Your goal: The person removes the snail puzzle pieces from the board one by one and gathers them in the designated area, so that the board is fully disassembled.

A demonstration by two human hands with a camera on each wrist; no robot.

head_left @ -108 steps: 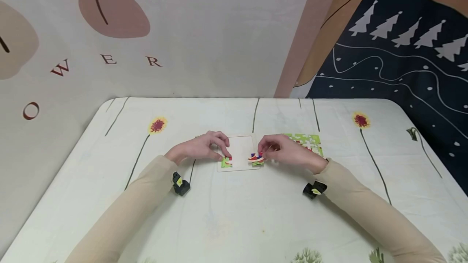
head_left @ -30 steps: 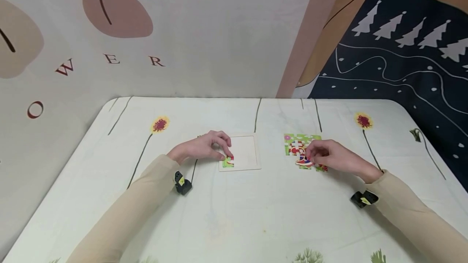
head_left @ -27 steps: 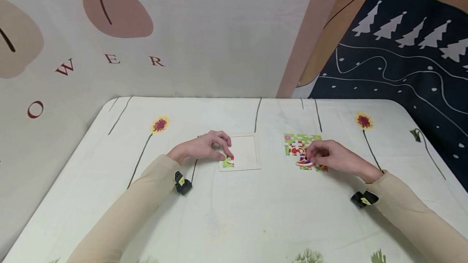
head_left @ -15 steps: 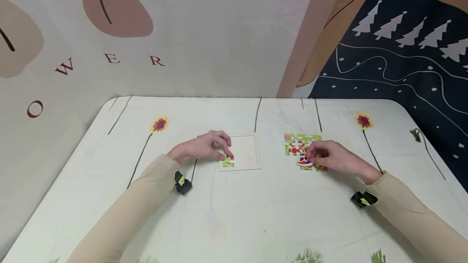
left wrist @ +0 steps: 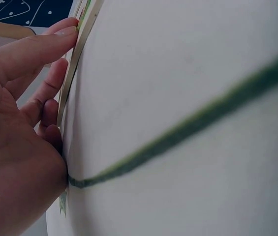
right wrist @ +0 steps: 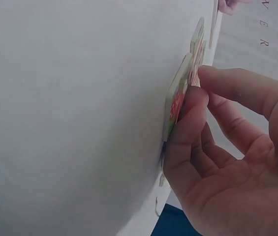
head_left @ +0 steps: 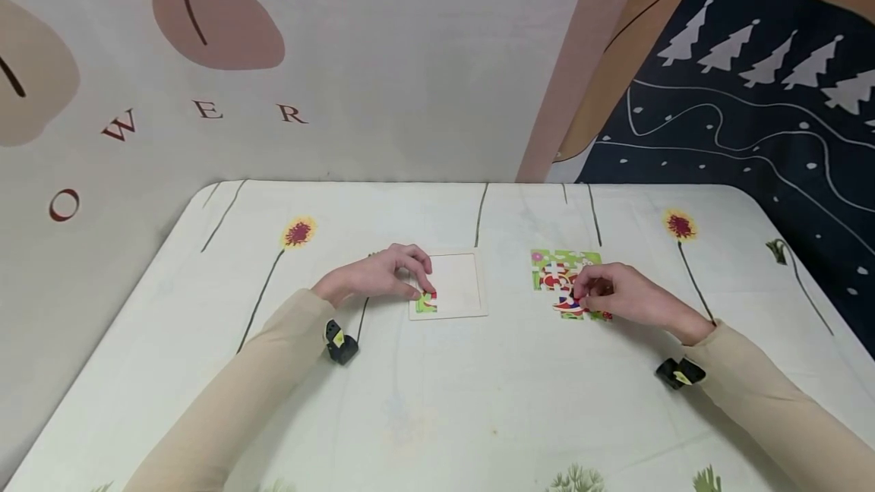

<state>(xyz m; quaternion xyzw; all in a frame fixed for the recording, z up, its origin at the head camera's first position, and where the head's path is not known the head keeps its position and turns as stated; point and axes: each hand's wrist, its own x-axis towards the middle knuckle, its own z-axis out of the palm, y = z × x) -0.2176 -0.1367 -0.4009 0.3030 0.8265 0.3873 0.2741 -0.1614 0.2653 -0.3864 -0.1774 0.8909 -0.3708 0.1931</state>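
In the head view, my left hand [head_left: 386, 273] rests at the left side of a pale puzzle tray [head_left: 456, 277]. Its thumb and index fingertips touch a green, red and white puzzle piece [head_left: 425, 304] lying in the tray's near left corner. The left wrist view shows those fingertips at the tray's edge [left wrist: 77, 59]. My right hand [head_left: 625, 294] is over a cluster of puzzle pieces [head_left: 569, 258] to the right of the tray, thumb and index pinching a blue, red and white puzzle piece [head_left: 566, 303]. The fingers partly hide this piece and the cluster's right side.
A white tablecloth [head_left: 437, 401] with printed flowers covers the table. Behind its far edge hangs a pale printed cloth [head_left: 410, 97], with a dark tree-patterned cloth [head_left: 738, 120] at the right. Both wrists carry small black cameras.
My right hand has moved right from the tray's near right corner to the cluster, carrying the striped piece. Over the last second that piece shifts only slightly. My left hand stays put.
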